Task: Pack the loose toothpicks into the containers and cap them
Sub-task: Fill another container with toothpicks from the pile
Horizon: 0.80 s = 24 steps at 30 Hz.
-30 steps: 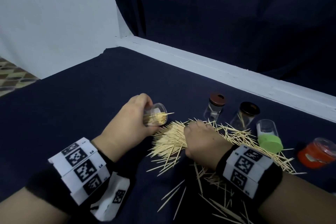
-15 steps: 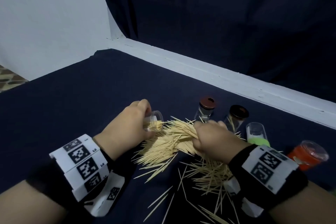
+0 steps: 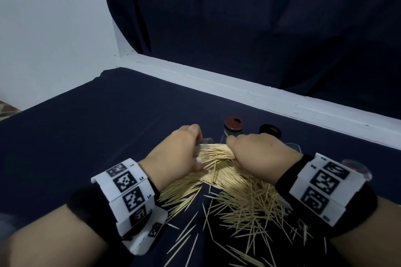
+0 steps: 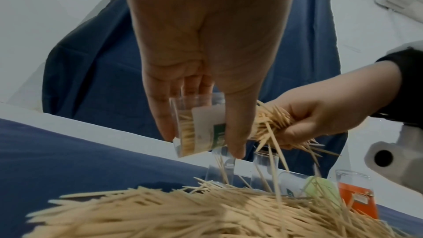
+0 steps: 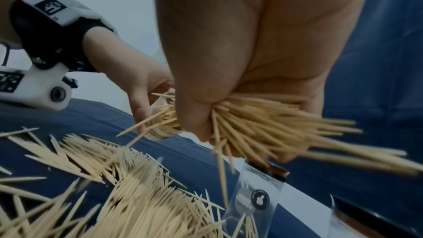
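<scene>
- Wooden loose toothpicks (image 3: 234, 193) mostly lie in a pile across the lower centre of the head view, so packing looks far from done.
- One clear container (image 4: 198, 126), centre of the left wrist view, is partly filled and uncapped.
- Other containers (image 3: 233, 128) stand behind the hands, two capped.
- Left hand (image 3: 176, 158) grips the tilted container, fingers curled round it.
- Right hand (image 3: 260, 156) is clenched on a bundle of toothpicks (image 5: 263, 124), right at the container's mouth.

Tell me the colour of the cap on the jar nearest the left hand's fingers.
Reddish brown cap, clearest in the head view.
</scene>
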Motion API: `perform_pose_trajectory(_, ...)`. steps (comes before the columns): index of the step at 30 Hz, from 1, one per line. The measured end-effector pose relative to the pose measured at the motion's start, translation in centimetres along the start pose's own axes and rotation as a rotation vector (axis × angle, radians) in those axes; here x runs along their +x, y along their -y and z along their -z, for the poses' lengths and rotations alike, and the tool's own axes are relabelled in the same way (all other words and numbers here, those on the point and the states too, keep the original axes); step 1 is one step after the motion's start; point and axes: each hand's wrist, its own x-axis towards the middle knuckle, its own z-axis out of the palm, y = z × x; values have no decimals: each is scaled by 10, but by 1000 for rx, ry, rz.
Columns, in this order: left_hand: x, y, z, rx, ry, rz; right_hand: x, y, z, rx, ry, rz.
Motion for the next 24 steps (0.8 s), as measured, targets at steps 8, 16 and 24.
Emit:
perform_pose_trajectory(8,3,-13,-11,20,43,-66,6,11,9,104,27,19)
perform_pose_trajectory(16,1,-11,-17,-40,14,-23,9,-3,10,379,123,-10)
perform_pose_trajectory(24,1,-7,-14,-57,-9,12,-8,-28,-5,768,-153,-79)
